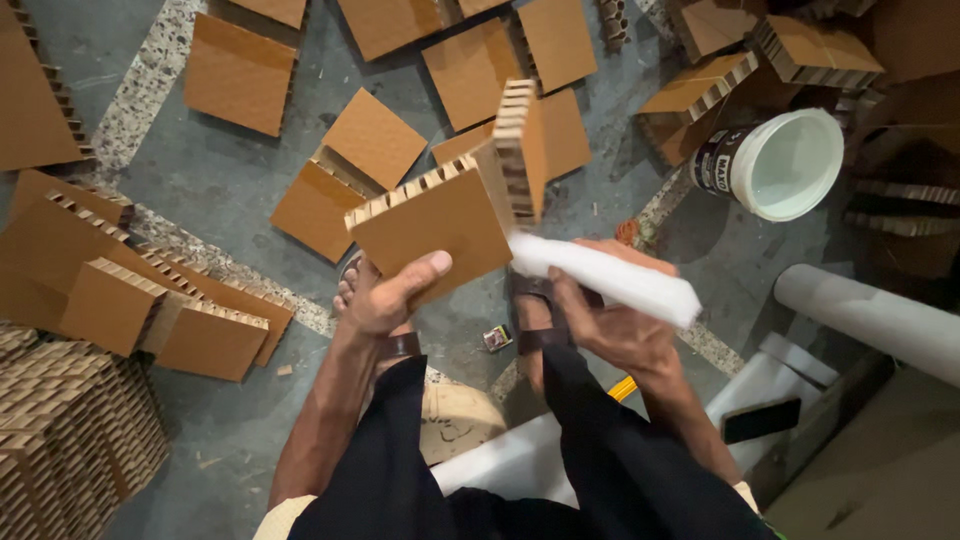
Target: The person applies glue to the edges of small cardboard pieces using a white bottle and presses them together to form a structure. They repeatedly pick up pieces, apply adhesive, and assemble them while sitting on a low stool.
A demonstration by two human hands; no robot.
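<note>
— What has the left hand point(385, 298) got?

— A thick brown honeycomb cardboard panel point(435, 225). The thumb is pressed flat across its near face and the fingers are hidden behind it, so it is a clamp on the lower edge. A second board point(522, 150) stands edge-on at the panel's far right corner, meeting it at roughly a right angle.

— And the right hand point(610, 325)?

— Its fingers are curled around a white foam bar point(605, 277), pinching it from below. The bar's long axis runs from the panel's lower right corner out and down to the right, and its left end touches that corner just under the upright board.

— So which hand is nearer the joint?

— The right. The joint lies up and left of its grip, along the bar's own line; the left hand sits lower, at the panel's bottom edge.

— What is underneath?

— A grey concrete floor point(230, 180) with a speckled strip running through it, seen past the person's dark trousers and sandalled feet. Loose cardboard squares point(240, 70) lie scattered over it, with a stack of honeycomb sheets point(70, 430) at the lower left.

— Anything else about?

— A white bucket point(785, 165) lies tipped on its side at upper right, a pale tube point(870, 310) below it, and a dark phone point(760, 420) rests on a white ledge.
</note>
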